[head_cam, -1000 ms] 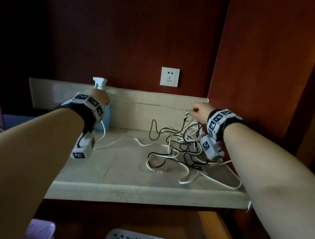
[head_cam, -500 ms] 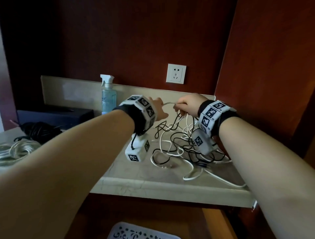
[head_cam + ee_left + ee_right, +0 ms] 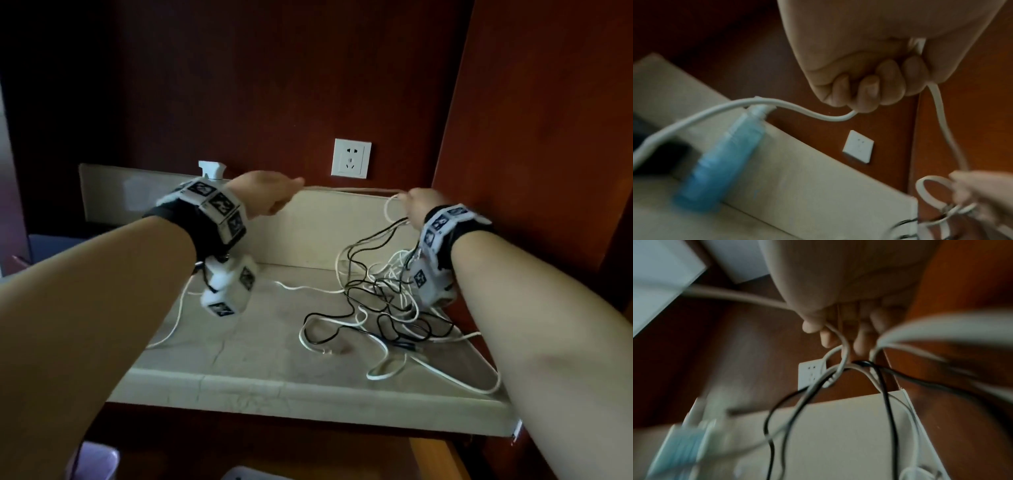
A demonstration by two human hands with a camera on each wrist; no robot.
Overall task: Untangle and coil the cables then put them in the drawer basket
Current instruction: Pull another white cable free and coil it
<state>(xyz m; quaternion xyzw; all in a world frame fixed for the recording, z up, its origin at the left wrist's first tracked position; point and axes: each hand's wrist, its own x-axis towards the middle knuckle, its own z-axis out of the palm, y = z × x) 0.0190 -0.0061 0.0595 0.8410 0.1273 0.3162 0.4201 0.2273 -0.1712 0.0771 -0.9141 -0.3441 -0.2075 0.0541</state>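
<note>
Counter (image 3: 260,349) along dark wood wall, stone top. Tangle of white and black cables (image 3: 383,301) heaped on right half. Left hand (image 3: 263,195) fisted around white cable (image 3: 349,188), stretched taut over to right hand (image 3: 416,205), pinching white loop with black strands hanging. Risk, imo: hard pull cinches knot tighter, or sweeps spray bottle (image 3: 721,162) over. Drawer basket not clearly in view, contents unknown.

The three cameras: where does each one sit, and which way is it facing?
Head: on the forehead, looking down at the counter; both forearms and hands show.
Left wrist: under the wrist, looking along the left hand, whose grip holds the white cable.
Right wrist: the same, along the right hand into the cable tangle.
Shared: all three show the wall socket.
</note>
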